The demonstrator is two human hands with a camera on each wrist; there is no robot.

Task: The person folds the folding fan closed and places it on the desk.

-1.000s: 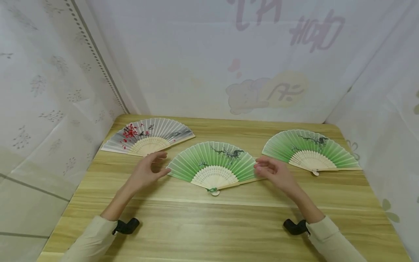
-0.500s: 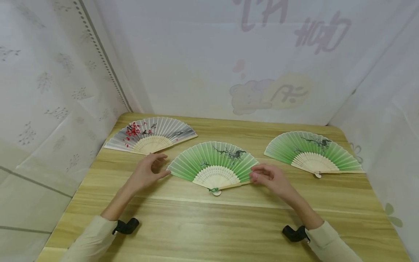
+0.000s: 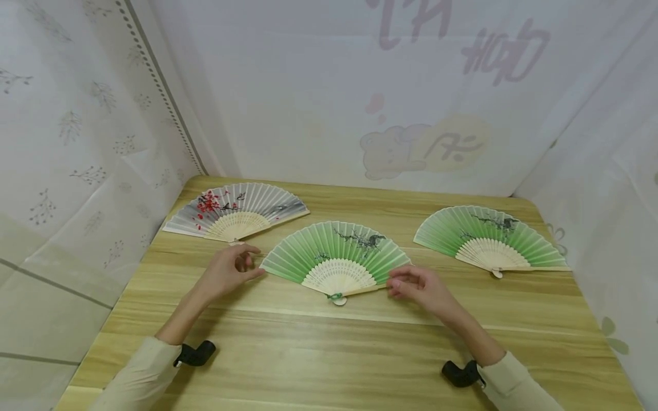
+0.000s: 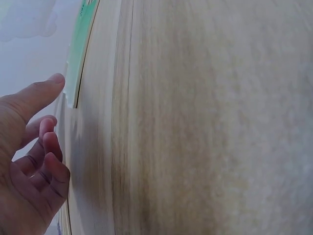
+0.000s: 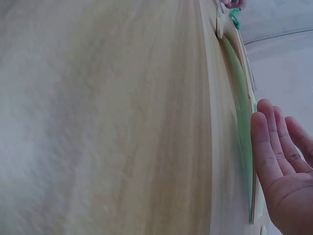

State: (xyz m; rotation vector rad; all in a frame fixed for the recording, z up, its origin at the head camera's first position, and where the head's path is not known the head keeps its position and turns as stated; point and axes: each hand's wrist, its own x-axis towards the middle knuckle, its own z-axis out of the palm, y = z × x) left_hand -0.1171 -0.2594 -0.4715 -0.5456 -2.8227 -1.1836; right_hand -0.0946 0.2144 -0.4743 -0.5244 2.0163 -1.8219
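Observation:
A spread green folding fan [image 3: 341, 245] with a dark branch print lies mid-table, a green cord at its pivot. At its left tip is my left hand [image 3: 226, 271]: the thumb reaches the fan's corner, while the fingers are loosely bent with nothing between them. The left wrist view has this thumb [image 4: 41, 95] beside the fan's edge. By the right-hand guard stick, my right hand [image 3: 424, 291] overlaps the fan's lower right edge. Straight fingers of this hand [image 5: 288, 181] lie alongside the stick in the right wrist view.
A grey fan [image 3: 247, 214] with red blossoms lies open at the back left. Another green fan [image 3: 490, 240] is spread at the back right. White patterned cloth [image 3: 288, 103] hangs behind the wooden table [image 3: 308, 354] and at both sides.
My right hand has moved left and slightly down along the middle fan's right edge. The left hand stays about where it was. The view has shifted slightly.

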